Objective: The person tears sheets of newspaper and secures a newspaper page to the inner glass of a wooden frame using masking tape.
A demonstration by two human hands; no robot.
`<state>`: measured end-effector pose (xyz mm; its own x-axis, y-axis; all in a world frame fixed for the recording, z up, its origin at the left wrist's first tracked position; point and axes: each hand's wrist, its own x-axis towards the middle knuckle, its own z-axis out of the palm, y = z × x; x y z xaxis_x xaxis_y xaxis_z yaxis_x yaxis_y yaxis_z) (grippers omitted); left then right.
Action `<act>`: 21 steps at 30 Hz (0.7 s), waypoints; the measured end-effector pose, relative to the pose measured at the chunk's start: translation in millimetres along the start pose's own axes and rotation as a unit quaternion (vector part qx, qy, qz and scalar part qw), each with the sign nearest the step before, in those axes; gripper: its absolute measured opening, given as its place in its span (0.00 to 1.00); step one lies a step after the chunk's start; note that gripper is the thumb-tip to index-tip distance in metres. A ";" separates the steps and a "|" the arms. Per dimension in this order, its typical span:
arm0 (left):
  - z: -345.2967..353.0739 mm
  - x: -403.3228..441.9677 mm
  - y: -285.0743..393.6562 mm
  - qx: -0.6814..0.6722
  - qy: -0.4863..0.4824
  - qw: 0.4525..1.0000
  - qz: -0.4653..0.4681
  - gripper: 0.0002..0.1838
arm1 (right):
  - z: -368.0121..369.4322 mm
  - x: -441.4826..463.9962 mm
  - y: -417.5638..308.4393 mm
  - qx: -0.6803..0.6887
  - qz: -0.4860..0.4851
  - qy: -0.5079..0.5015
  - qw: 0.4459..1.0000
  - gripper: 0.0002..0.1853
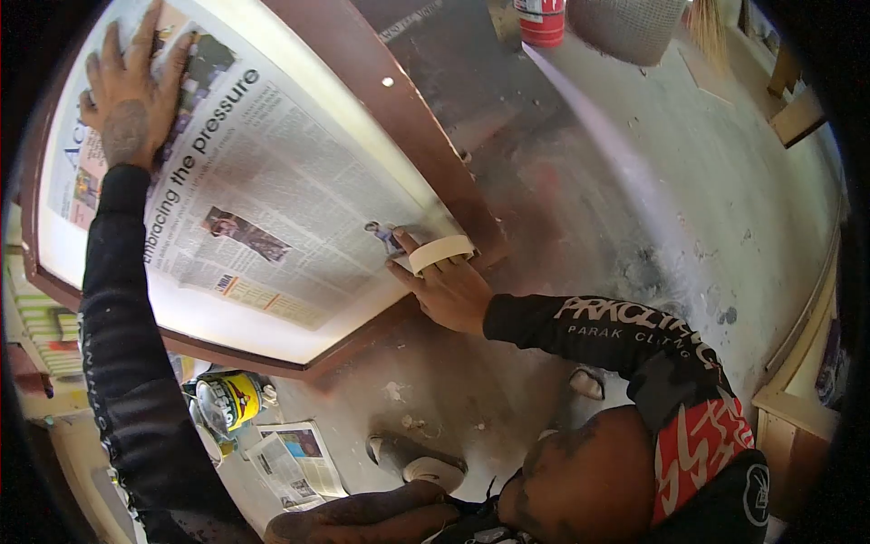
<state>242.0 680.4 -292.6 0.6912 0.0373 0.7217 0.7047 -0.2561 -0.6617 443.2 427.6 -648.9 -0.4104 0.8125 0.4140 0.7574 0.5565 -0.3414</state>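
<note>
A newspaper sheet (272,172) lies over the white panel (236,313) of a brown-framed board (426,113). My left hand (131,100) is spread flat on the sheet's upper left part, fingers apart. Down at the sheet's right corner, my right hand (453,297) holds a roll of masking tape (442,253), with some fingers passing through its ring. The thumb and forefinger of that hand reach the paper beside a small printed photo. Whether a strip of tape is stuck there, I cannot tell.
Paint cans (227,401) stand on the floor below the board, near another newspaper (294,464). A red can (542,23) and a grey woven bin (630,27) are at the top. Wooden pieces (797,122) line the right side. My foot (435,473) is below.
</note>
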 end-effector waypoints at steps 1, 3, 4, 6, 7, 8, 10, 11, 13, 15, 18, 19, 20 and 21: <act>2.5 -0.1 -1.3 0.005 0.011 1.000 0.001 0.34 | 0.9 -6.8 -0.8 0.009 0.002 -0.028 1.000 0.29; 7.4 -3.2 -5.8 0.008 0.022 1.000 0.018 0.33 | 8.6 -23.1 -4.0 0.002 0.013 -0.046 0.999 0.30; 8.7 -2.5 -7.7 0.012 0.026 0.999 0.023 0.33 | 11.9 -28.9 -2.9 -0.011 0.018 -0.054 0.998 0.31; 14.7 -9.1 -16.2 0.074 -0.004 0.997 0.009 0.32 | 13.4 -39.9 -5.5 0.001 0.036 -0.087 0.996 0.32; 24.4 -14.2 -38.1 0.146 -0.068 0.987 0.018 0.32 | 13.8 -42.4 -4.4 0.007 0.047 -0.112 0.993 0.34; 33.1 -19.8 -48.5 0.180 -0.102 0.978 0.024 0.31 | 17.2 -45.6 -3.9 0.010 0.049 -0.115 0.992 0.34; 46.8 -28.0 -60.3 0.133 -0.101 0.985 0.037 0.30 | 26.0 -49.8 -3.8 0.040 0.057 -0.055 0.996 0.39; 47.7 -30.5 -60.8 0.093 -0.085 0.991 0.040 0.30 | 23.8 -48.7 -5.7 0.043 0.058 -0.057 0.996 0.39; 48.6 -34.8 -63.4 0.063 -0.080 0.993 0.064 0.30 | 18.8 -45.8 -10.1 0.092 0.088 -0.019 0.992 0.43; 49.1 -36.1 -66.0 0.074 -0.090 0.990 0.085 0.30 | 17.9 -41.7 -13.3 0.110 0.111 -0.042 0.987 0.45; 44.2 -31.3 -58.2 0.025 -0.090 0.992 0.084 0.30 | 12.5 -32.1 -14.5 0.146 0.160 -0.074 0.974 0.46; 41.2 -30.4 -52.7 0.022 -0.081 0.995 0.057 0.29 | 9.5 -28.7 -14.0 0.164 0.185 -0.086 0.965 0.46; 37.3 -27.7 -47.6 0.021 -0.077 0.996 0.043 0.29 | 9.0 -26.6 -13.5 0.165 0.185 -0.085 0.965 0.46; 33.3 -24.8 -42.3 0.021 -0.072 0.997 0.030 0.29 | 8.0 -23.6 -12.6 0.171 0.191 -0.076 0.964 0.48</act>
<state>200.3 722.5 -289.2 0.7460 0.1621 0.6459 0.6654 -0.2223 -0.7126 439.3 402.8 -661.1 -0.2241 0.9709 0.0848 0.6673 0.2162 -0.7128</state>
